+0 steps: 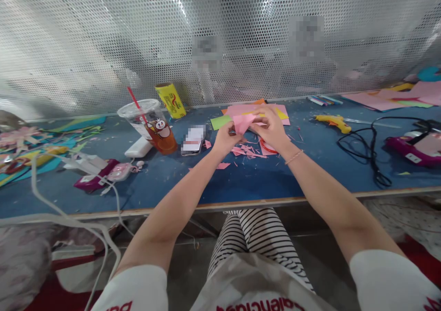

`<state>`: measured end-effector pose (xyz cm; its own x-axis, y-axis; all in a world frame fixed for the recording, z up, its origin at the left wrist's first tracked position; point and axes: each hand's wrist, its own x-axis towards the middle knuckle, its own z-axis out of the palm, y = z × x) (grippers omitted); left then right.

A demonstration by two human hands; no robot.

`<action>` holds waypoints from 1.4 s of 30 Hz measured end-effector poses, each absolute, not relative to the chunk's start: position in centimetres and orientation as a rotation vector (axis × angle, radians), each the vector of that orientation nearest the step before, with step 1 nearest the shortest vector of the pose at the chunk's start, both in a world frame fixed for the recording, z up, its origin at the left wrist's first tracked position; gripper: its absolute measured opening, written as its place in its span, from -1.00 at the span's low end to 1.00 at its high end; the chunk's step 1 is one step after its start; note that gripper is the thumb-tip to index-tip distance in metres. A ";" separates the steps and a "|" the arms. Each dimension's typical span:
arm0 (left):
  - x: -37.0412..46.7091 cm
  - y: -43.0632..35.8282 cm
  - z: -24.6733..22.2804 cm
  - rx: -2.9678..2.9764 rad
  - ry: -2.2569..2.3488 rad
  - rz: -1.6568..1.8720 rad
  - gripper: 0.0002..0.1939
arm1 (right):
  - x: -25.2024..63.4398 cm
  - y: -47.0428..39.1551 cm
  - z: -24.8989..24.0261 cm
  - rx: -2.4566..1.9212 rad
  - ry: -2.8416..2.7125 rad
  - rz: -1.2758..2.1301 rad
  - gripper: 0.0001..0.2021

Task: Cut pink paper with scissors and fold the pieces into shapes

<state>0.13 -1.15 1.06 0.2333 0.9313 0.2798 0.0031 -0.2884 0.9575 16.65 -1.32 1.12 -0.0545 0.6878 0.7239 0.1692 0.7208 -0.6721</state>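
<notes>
Between my two hands a small piece of pink paper (242,123) is held above the blue table (255,182). My left hand (226,139) pinches its left side, and my right hand (270,126) grips its right side. Under and behind the hands lie stacked coloured sheets, with a green sheet (220,122) sticking out at the left. Pink paper scraps (250,150) are scattered just below the hands. Partly hidden by my right hand is a red-handled object (267,146).
To the left stand a drink cup (160,134) and a yellow tube (172,100), with a phone (194,139) beside them. White cables (117,196) run over the front left edge. Rightward lie a yellow glue gun (333,122), black cable (372,150) and purple box (413,152).
</notes>
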 end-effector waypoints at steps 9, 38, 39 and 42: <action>0.2 -1.4 1.1 1.385 0.739 1.159 -0.50 | 17.2 -1.4 1.3 -0.723 -1.643 0.457 -0.95; 0.5 -1.3 1.1 1.343 0.860 1.397 -0.66 | 15.4 -1.2 0.9 -0.727 -1.235 0.932 -0.78; 0.5 -1.3 1.1 1.343 0.858 1.398 -0.67 | 15.4 -1.3 1.0 -0.732 -1.246 0.910 -0.79; 0.5 -1.4 1.1 1.339 0.834 1.389 -0.67 | 15.4 -1.4 1.1 -0.745 -1.289 0.826 -0.83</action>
<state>0.45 -1.36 1.07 0.1053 0.9506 0.2920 -0.1892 -0.2691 0.9443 15.40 -1.41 1.08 0.0856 0.8558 0.5102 -0.1063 0.5170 -0.8493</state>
